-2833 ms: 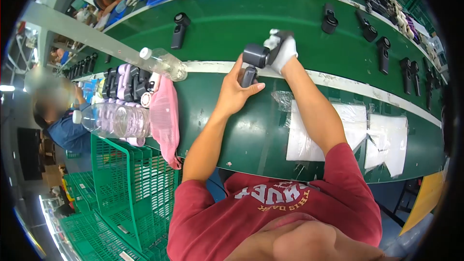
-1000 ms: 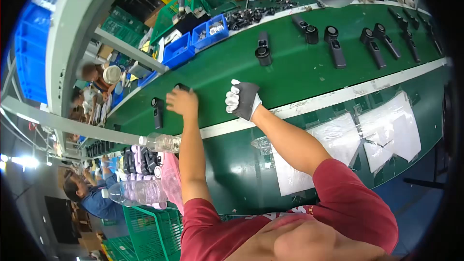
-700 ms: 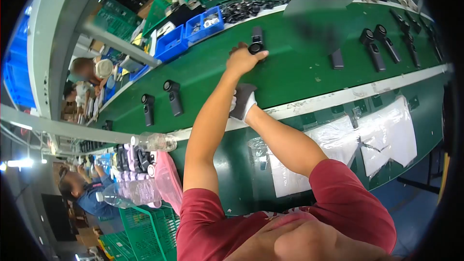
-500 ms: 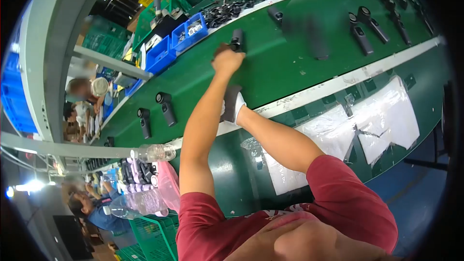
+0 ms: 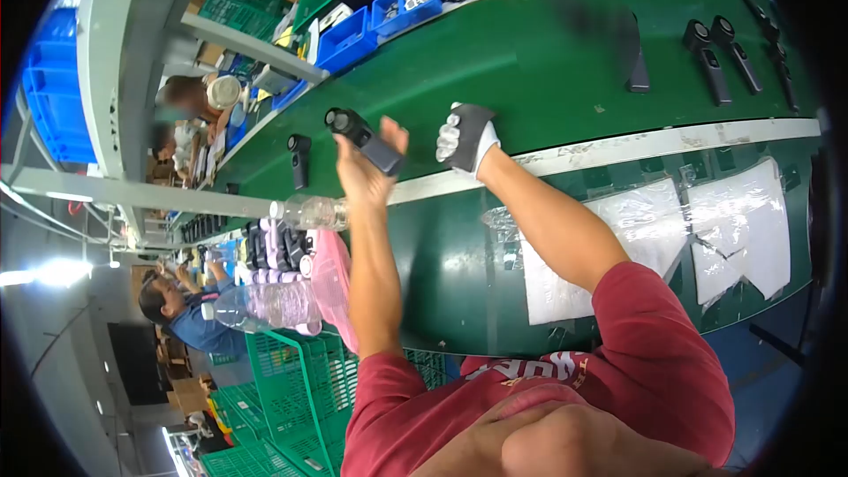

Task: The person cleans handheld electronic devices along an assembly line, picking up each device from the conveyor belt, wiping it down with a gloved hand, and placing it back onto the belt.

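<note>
My left hand [image 5: 369, 172], bare, is at the near side of the green belt [image 5: 530, 79]. A dark handheld device [image 5: 375, 148] with a round head lies across its palm, between thumb and fingers. To its right, above the belt's near edge, is my right hand [image 5: 466, 138] in a grey and white glove. Its fingers are curled in, and nothing shows in them. Another dark device [image 5: 299, 161] lies on the belt left of my left hand.
More devices [image 5: 709, 64] lie along the belt at right. Blue bins [image 5: 347, 38] stand beyond its far edge. Clear bottles [image 5: 316, 212] and a pink basket [image 5: 331, 278] are at left. Wrapped white sheets [image 5: 742, 230] lie on the near table. A co-worker [image 5: 190, 309] is at far left.
My left hand has come back from the belt's far side, leftward and nearer, and now shows a device in it. My gloved right hand has moved up and right. The view has shifted.
</note>
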